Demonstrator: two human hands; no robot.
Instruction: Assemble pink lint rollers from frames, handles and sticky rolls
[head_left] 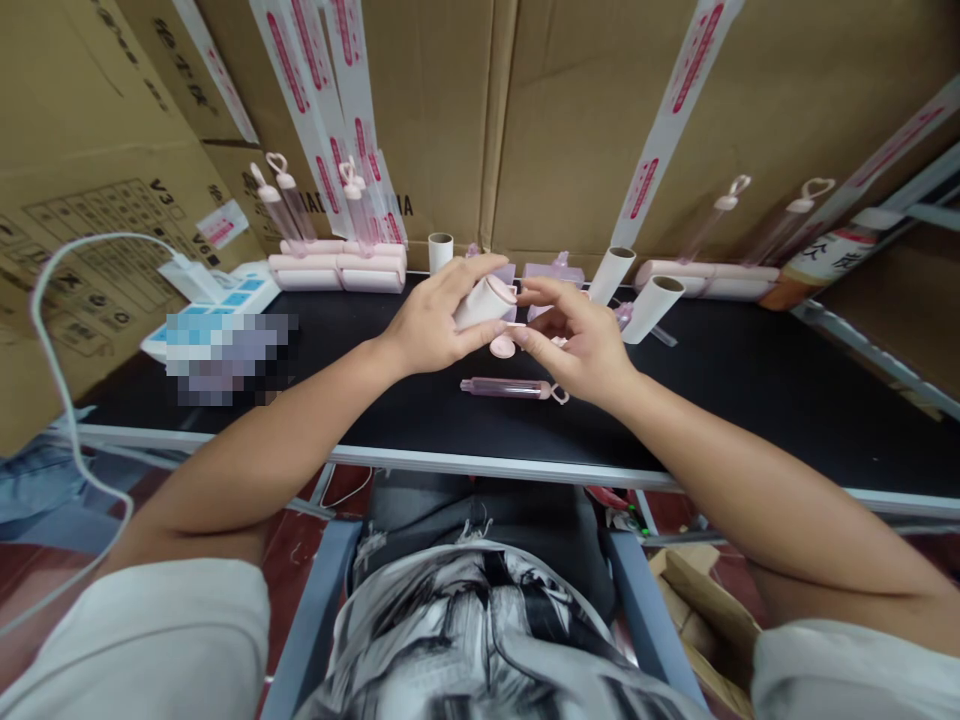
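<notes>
My left hand point(431, 318) is wrapped around a short white tube point(480, 303) with a pink rim at its end, tilted toward the right. Close against that end, my right hand point(581, 335) curls its fingers; its thumb is by a small pink piece, and what it pinches is partly hidden. Just under the hands is a round pink cap point(502, 346). A clear pink plunger-like stick with a heart-shaped loop point(514, 388) lies on the black table point(420, 420) in front. Lilac plastic parts point(553, 272) show behind my fingers.
White open tubes point(616, 270) stand at the back, one more point(652, 308) leaning at right. Pink cylinders point(337, 268) lie at left, others point(709, 278) at right, with heart-topped sticks upright. A power strip point(217, 305) and bottle point(832, 255) flank them. Cardboard point(562, 120) walls the back.
</notes>
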